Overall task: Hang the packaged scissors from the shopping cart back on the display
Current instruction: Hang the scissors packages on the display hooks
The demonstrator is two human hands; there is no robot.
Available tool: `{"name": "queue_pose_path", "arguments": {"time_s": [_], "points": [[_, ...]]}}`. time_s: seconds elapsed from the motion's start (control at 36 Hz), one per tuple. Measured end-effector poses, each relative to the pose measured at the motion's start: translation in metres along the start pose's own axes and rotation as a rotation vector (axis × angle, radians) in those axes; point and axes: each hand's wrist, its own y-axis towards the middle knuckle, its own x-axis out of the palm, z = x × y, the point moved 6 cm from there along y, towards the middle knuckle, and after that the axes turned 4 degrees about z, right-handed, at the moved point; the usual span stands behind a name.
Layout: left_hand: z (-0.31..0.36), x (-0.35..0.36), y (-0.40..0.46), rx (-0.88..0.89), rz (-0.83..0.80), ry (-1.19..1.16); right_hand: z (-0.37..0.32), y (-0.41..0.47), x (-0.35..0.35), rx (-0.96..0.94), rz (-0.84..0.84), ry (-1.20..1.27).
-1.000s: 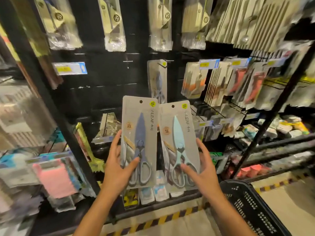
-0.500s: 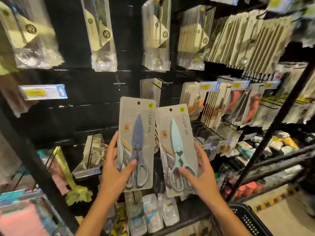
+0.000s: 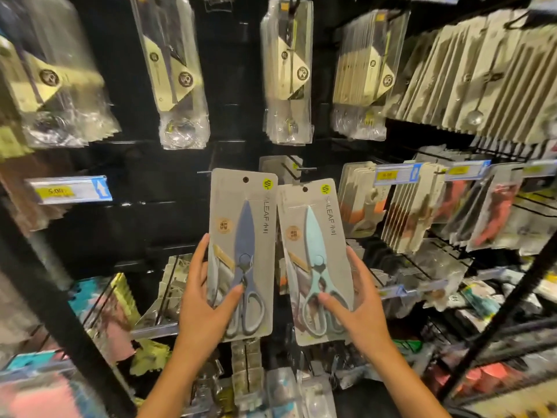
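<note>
I hold two grey carded packs of scissors upright in front of the black display wall (image 3: 168, 176). My left hand (image 3: 208, 309) grips the pack with dark blue scissors (image 3: 242, 236), thumb across its front. My right hand (image 3: 358, 309) grips the pack with light teal scissors (image 3: 313, 248) the same way. Each card has a punched hole at its top. Behind the tops of both packs a metal hook (image 3: 301, 169) carries another grey card (image 3: 280, 165), mostly hidden.
Clear-wrapped cutlery packs (image 3: 177, 70) hang in the row above. Carded peelers and tools (image 3: 422, 206) fill hooks to the right. A price tag (image 3: 70, 191) sits on the left. A black upright post (image 3: 500, 315) crosses the lower right. Small goods crowd the lower shelves.
Both packs have risen higher against the display, their tops now level with the hook. My view has tilted up, and the black basket at the lower right has dropped out of sight.
</note>
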Motion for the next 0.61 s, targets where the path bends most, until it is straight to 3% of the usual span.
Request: {"name": "queue_pose_path", "arguments": {"time_s": [0.61], "points": [[0.007, 0.01, 0.008, 0.004, 0.108, 0.064, 0.014, 0.044, 0.009, 0.015, -0.087, 0.093]]}}
